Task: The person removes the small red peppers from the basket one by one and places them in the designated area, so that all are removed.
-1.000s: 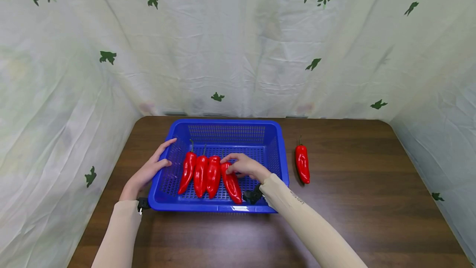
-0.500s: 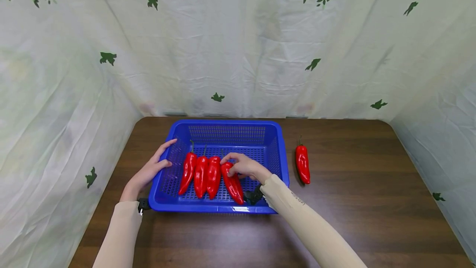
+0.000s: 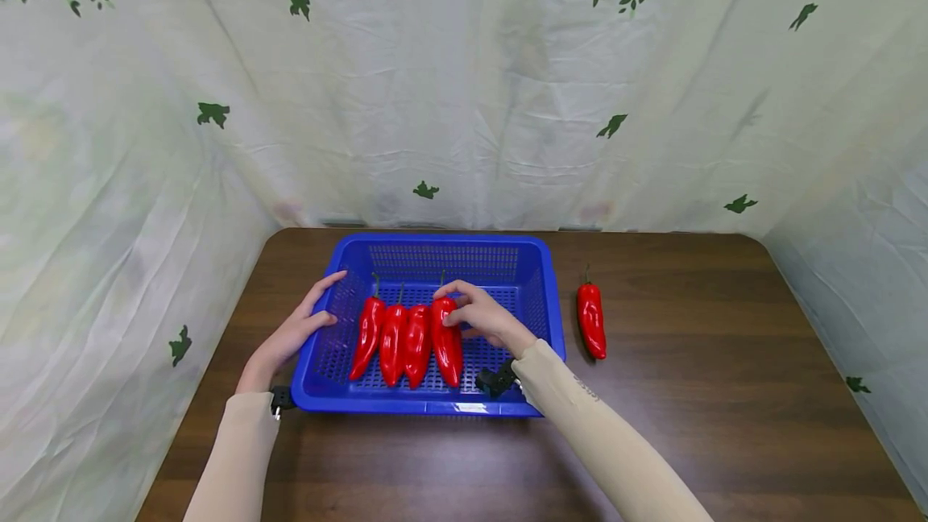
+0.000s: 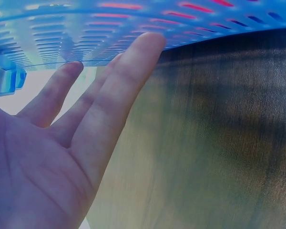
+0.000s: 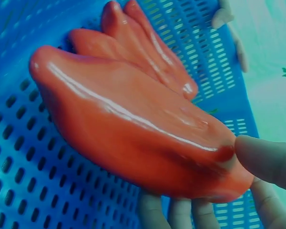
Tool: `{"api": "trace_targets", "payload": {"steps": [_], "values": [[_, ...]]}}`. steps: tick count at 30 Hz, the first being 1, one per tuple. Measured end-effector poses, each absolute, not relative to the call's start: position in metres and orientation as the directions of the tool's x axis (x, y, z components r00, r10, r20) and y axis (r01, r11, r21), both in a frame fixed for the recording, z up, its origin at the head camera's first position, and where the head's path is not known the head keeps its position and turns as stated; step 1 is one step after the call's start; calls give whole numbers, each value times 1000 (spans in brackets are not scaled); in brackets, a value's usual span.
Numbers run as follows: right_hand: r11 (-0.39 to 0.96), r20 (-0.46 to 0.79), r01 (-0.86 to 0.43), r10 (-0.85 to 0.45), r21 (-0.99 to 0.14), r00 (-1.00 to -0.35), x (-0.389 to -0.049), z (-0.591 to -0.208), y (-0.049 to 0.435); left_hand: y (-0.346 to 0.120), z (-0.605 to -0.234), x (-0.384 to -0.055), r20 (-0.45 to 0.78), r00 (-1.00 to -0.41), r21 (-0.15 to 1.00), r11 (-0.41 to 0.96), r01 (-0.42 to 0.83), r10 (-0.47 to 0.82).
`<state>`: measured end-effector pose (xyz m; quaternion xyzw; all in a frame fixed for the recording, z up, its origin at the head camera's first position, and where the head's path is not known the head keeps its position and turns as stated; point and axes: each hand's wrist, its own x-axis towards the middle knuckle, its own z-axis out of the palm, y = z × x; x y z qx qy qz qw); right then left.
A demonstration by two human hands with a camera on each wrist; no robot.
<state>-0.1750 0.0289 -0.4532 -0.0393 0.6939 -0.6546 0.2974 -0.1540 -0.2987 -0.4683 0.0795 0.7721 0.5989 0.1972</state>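
Inside a blue plastic basket [image 3: 428, 408], my right hand [image 3: 484, 316] grips a long red pepper [image 3: 446, 357] near its stem end. The right wrist view shows the held pepper [image 5: 133, 129] up close, thumb on one side and fingers beneath. Directly left of it, several more red peppers [image 3: 394, 345] lie side by side on the basket floor, stems toward the back. My left hand [image 3: 290, 335] holds the basket's left rim, thumb and index finger over the edge. In the left wrist view, the other fingers [image 4: 117, 95] of that hand extend along the basket's slotted outer wall.
One more red pepper [image 3: 590, 321] lies on the brown wooden table [image 3: 689, 393], to the right of the basket. A pale curtain [image 3: 471, 103] with green leaf and bird shapes hangs behind the table and along its sides.
The gripped pepper has moved back and turned straighter, its tip swinging left so it lines up beside the others. My right hand shifted slightly with it; the left hand stays on the rim.
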Motion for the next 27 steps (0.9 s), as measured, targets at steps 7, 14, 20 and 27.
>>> {"api": "trace_targets", "payload": {"steps": [7, 14, 20, 27], "values": [[84, -298, 291, -421, -953, -857, -178, -447, 33, -298, -470, -154, -210, -910, 956, 269, -115, 358], [50, -261, 263, -386, -964, -885, -179, -440, 37, -298, -469, -154, -216, -911, 954, 276, -120, 352], [25, -250, 260, -379, -965, -891, -179, -431, 42, -298, -468, -154, -211, -911, 956, 267, -118, 355], [12, -251, 265, -365, -964, -897, -181, -423, 55, -298, -469, -153, -203, -911, 959, 262, -111, 358]]}}
